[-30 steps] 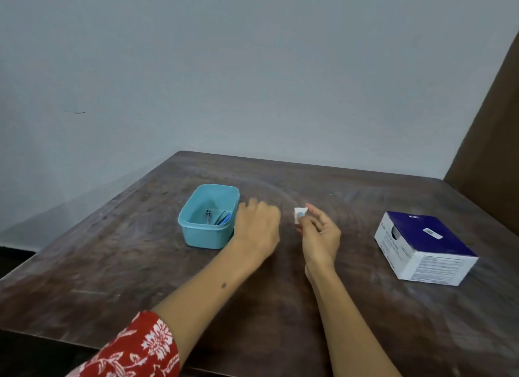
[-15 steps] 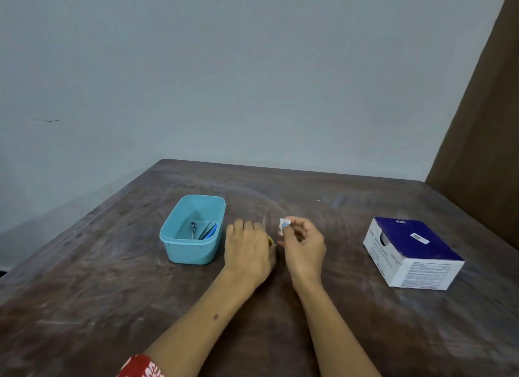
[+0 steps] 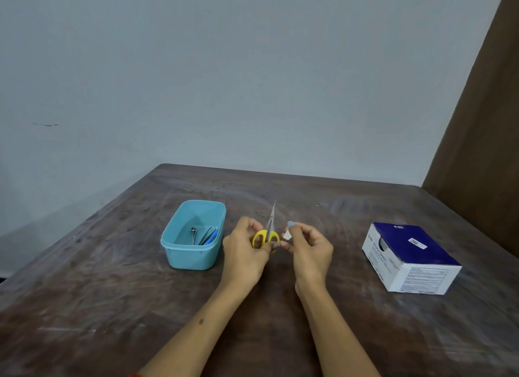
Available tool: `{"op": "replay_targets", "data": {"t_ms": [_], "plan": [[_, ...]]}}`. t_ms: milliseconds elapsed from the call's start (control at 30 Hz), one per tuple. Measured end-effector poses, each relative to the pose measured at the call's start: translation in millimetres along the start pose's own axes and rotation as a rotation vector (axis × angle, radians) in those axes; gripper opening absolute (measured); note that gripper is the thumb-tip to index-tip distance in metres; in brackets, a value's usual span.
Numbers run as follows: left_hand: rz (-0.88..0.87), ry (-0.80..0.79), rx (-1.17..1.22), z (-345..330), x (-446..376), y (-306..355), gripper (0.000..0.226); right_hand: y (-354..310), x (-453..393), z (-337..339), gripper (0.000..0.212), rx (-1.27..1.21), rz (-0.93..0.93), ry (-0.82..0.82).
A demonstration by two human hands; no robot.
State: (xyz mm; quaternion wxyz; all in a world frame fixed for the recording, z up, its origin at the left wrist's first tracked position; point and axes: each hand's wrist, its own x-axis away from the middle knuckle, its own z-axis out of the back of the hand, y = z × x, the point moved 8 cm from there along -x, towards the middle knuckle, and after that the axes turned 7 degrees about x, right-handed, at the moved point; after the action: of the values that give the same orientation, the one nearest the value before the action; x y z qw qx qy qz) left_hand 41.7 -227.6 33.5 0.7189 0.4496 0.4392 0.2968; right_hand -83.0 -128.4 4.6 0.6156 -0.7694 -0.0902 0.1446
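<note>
My left hand (image 3: 243, 249) grips small scissors (image 3: 268, 232) by their yellow handles, the thin metal blades pointing away from me. Just to the right, my right hand (image 3: 309, 248) pinches a small white packet (image 3: 287, 235) between thumb and fingers, close beside the scissor handles. Both hands hover over the middle of the dark wooden table (image 3: 280, 306).
A light blue plastic tub (image 3: 193, 256) stands left of my hands, with a few metal tools and a blue item inside. A blue-and-white cardboard box (image 3: 411, 257) lies on the right. A wall runs behind the table; a brown panel rises at the far right.
My left hand has lifted the yellow scissors off the table and turned them blades-forward. My right hand kept hold of the white packet and stayed beside them.
</note>
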Motion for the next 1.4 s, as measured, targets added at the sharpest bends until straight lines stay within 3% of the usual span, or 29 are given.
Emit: {"op": "replay_targets", "data": {"t_ms": [300, 500, 700, 867, 1267, 1400], "plan": [[0.087, -0.105, 0.263, -14.3, 4.0, -7.8, 0.021, -17.5, 7.2, 10.4, 0.031, 0.225, 0.183, 0.095], [0.091, -0.131, 0.261, -16.8, 4.9, -9.2, 0.026, -23.9, 8.6, 9.5, 0.031, 0.166, 0.235, 0.075], [0.088, -0.080, 0.324, -12.3, 0.9, -14.0, 0.024, -33.2, 14.8, -3.4, 0.014, 0.303, 0.370, -0.002], [0.147, -0.031, 0.451, -8.6, -2.8, -21.4, 0.026, -37.5, 24.1, -12.3, 0.018, 0.386, 0.462, -0.038], [0.169, -0.120, 0.551, -13.8, 0.8, -17.7, 0.025, -33.0, 19.7, -14.4, 0.021, 0.488, 0.465, -0.081], [0.148, -0.083, 0.595, -9.4, 1.7, -15.0, 0.024, -27.4, 15.5, -11.3, 0.019, 0.512, 0.380, -0.082]]}}
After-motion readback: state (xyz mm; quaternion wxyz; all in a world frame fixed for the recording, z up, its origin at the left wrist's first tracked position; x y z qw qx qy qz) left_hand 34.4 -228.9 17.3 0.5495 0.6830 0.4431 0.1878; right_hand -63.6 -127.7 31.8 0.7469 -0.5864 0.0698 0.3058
